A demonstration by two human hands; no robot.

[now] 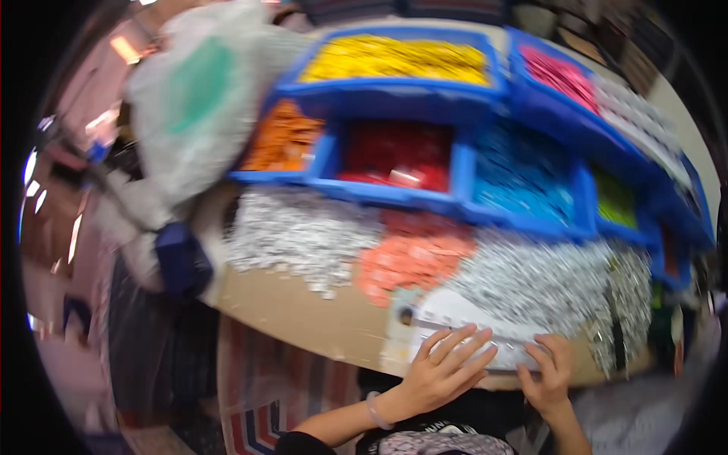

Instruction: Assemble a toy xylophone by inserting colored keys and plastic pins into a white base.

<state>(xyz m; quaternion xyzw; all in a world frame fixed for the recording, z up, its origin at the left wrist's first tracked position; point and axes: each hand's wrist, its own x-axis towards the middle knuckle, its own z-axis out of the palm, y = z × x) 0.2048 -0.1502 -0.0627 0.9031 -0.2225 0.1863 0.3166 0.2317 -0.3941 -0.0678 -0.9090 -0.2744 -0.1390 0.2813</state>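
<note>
Grip of left hand (440, 379): fingers extended, slightly spread; right hand (549, 375): fingers bent, thumb apart. White flat item (453, 309) lies by both, near the bench's (303, 318) edge, beside silvery pieces (538, 277); contact unclear.

Two bare hands, one left hand (447, 371) and one right hand (551, 371), with one bracelet (377, 410), are at one white panel (447, 309). Taking the hands as the clock's centre, there is one plastic bag (163, 144) between ten and eleven, at least seven blue bins (387, 192) from eleven to two, one white heap (292, 231) at ten, one coral heap (413, 262) at eleven, and one silvery heap (535, 277) at one. Their pieces are too blurred to count.
</note>
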